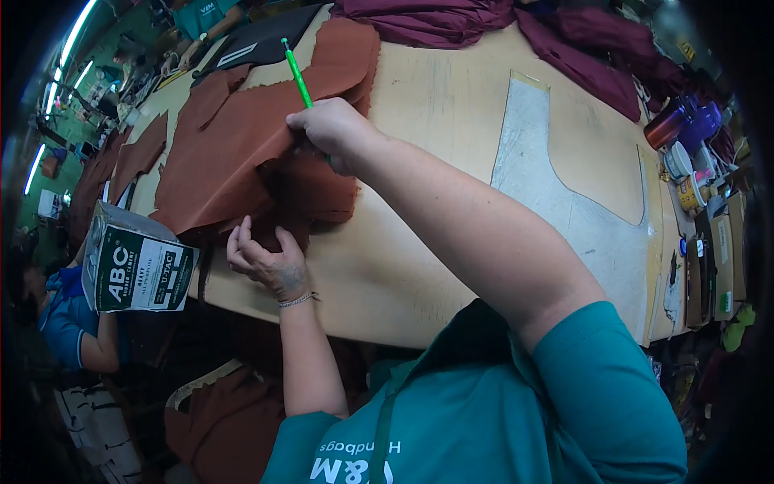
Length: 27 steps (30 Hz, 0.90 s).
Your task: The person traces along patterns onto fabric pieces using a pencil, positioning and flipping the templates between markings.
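Brown sheet material [234, 137] lies in folded layers on the left part of the table. My right hand [334, 133] is closed round a bright green pen [297, 74] that points up and left, and it also touches the raised fold of the brown sheet. What its hidden fingers hold of the sheet cannot be made out. Below, at the sheet's near edge, my left hand [266, 256] has its fingers apart and curved, palm side toward the material. Beside it on the left stands a metal can [141, 262] with a green and white label.
A pale grey template [532, 153] lies on the table [427, 250] at the right. Dark red cloth [435, 20] is heaped along the far edge. Cups and containers [685, 161] crowd the right edge. A person in blue [72, 323] is at the left; another is at the far side.
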Motion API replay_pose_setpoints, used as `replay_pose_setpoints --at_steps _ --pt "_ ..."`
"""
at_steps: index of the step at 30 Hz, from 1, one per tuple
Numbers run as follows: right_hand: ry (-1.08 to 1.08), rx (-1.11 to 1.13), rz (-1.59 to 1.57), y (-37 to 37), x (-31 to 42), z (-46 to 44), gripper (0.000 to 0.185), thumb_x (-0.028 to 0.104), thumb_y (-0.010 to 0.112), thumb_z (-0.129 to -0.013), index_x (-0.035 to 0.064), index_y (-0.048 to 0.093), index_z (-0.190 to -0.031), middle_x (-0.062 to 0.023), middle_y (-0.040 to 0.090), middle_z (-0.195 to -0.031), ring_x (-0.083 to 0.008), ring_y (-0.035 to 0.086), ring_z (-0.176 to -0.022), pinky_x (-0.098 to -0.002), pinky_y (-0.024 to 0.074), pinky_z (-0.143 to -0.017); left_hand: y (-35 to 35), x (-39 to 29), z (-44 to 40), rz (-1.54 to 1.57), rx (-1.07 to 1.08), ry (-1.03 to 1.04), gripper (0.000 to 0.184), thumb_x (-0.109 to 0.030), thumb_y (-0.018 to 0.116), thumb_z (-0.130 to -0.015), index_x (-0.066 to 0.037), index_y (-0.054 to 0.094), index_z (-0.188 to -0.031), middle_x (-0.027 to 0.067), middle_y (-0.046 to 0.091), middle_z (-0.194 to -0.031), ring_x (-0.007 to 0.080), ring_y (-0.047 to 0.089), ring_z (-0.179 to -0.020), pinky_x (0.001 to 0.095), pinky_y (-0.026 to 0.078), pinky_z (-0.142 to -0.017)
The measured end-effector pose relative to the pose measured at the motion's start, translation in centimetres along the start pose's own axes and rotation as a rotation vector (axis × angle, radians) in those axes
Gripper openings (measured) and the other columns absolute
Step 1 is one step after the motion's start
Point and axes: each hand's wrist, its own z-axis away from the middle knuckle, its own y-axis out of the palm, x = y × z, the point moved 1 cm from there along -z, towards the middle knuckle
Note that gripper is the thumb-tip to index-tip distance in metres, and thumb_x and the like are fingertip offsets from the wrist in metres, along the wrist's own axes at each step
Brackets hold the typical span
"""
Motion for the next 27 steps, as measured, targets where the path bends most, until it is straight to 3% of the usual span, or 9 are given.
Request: replay_pose_setpoints --at_steps 1,4,5,9,13,17,20,24,27 --pt "-0.013 0.004 -0.004 0.0 0.2 0.0 0.014 0.017 0.059 -0.082 0.0033 0.054 -0.080 -0.0058 0.056 -0.070 -0.0124 0.053 -0.056 -0.0253 0.0355 -0.047 -0.3 -0.2 -0.3 0.000 0.021 0.065 0.037 -0.010 0.068 -0.069 -0.004 0.054 -0.103 0.0122 0.046 -0.105 0.0288 0.044 -0.101 0.0406 0.036 -0.087" --pt "-0.033 0.029 0.071 -0.1 0.3 0.3 0.013 0.014 0.062 -0.080 0.0030 0.055 -0.081 -0.0061 0.057 -0.071 -0.0114 0.052 -0.056 -0.0247 0.0360 -0.047 0.6 0.8 -0.2 0.258 0.279 -0.110 0.029 -0.011 0.066 -0.074 -0.001 0.054 -0.098 0.0154 0.049 -0.104 0.0265 0.049 -0.096 0.0374 0.039 -0.084" --pt "-0.039 0.041 0.113 -0.1 0.3 0.4 0.013 0.013 0.063 -0.079 0.0028 0.055 -0.082 -0.0061 0.058 -0.071 -0.0110 0.052 -0.056 -0.0245 0.0362 -0.047 1.0 0.7 -0.1 0.358 0.249 -0.274 0.031 -0.015 0.064 -0.080 0.001 0.050 -0.103 0.0167 0.053 -0.098 0.0265 0.053 -0.087 0.0335 0.044 -0.078" --pt "-0.177 0.021 0.282 -0.6 -0.1 0.1 0.014 0.010 0.064 -0.077 0.0004 0.057 -0.084 -0.0066 0.059 -0.071 -0.0116 0.053 -0.057 -0.0256 0.0407 -0.050 1.7 1.8 -0.9 0.633 -0.077 -0.479 0.047 -0.015 0.064 -0.080 0.004 0.041 -0.116 0.0199 0.048 -0.107 0.0312 0.049 -0.101 0.0363 0.040 -0.089" --pt "-0.324 -0.073 0.477 -0.9 -1.2 -0.6 0.018 0.009 0.064 -0.074 -0.0019 0.058 -0.087 -0.0104 0.060 -0.073 -0.0167 0.058 -0.062 -0.0300 0.0462 -0.058 0.7 2.6 -1.7 0.318 0.033 -0.397 0.055 -0.018 0.066 -0.078 0.005 0.042 -0.121 0.0205 0.040 -0.113 0.0311 0.046 -0.103 0.0382 0.039 -0.089" --pt "-0.494 -0.170 0.815 -0.8 -1.6 0.4 0.024 0.012 0.063 -0.072 -0.0022 0.059 -0.091 -0.0167 0.062 -0.080 -0.0265 0.062 -0.071 -0.0361 0.0479 -0.067 1.1 2.7 -2.3 0.254 0.084 -0.087 0.049 -0.028 0.063 -0.080 0.003 0.050 -0.116 0.0223 0.041 -0.114 0.0352 0.040 -0.108 0.0414 0.038 -0.088" --pt "-0.478 -0.119 0.915 -0.7 -1.0 1.1 0.027 0.015 0.062 -0.072 -0.0012 0.060 -0.093 -0.0191 0.062 -0.084 -0.0309 0.061 -0.078 -0.0380 0.0468 -0.071 0.9 2.7 -2.4 -0.160 0.263 0.151 0.046 -0.034 0.060 -0.081 0.002 0.055 -0.109 0.0270 0.045 -0.113 0.0400 0.040 -0.107 0.0438 0.036 -0.091" --pt "-0.359 -0.129 0.788 -0.7 -0.5 0.5 0.026 0.017 0.062 -0.075 -0.0016 0.061 -0.093 -0.0177 0.062 -0.081 -0.0263 0.061 -0.076 -0.0366 0.0470 -0.069 0.7 1.9 -2.3 -0.156 0.140 0.301 0.034 -0.036 0.056 -0.082 -0.006 0.064 -0.094 0.0188 0.054 -0.107 0.0416 0.043 -0.104 0.0461 0.039 -0.082" --pt "-0.290 -0.130 0.510 -0.6 -1.0 -0.7 0.026 0.019 0.059 -0.081 -0.0021 0.058 -0.096 -0.0136 0.060 -0.080 -0.0210 0.058 -0.072 -0.0354 0.0466 -0.067 0.0 3.2 -2.2 -0.167 0.469 0.204 0.029 -0.033 0.050 -0.084 -0.006 0.058 -0.078 0.0155 0.058 -0.083 0.0360 0.053 -0.086 0.0447 0.041 -0.072"
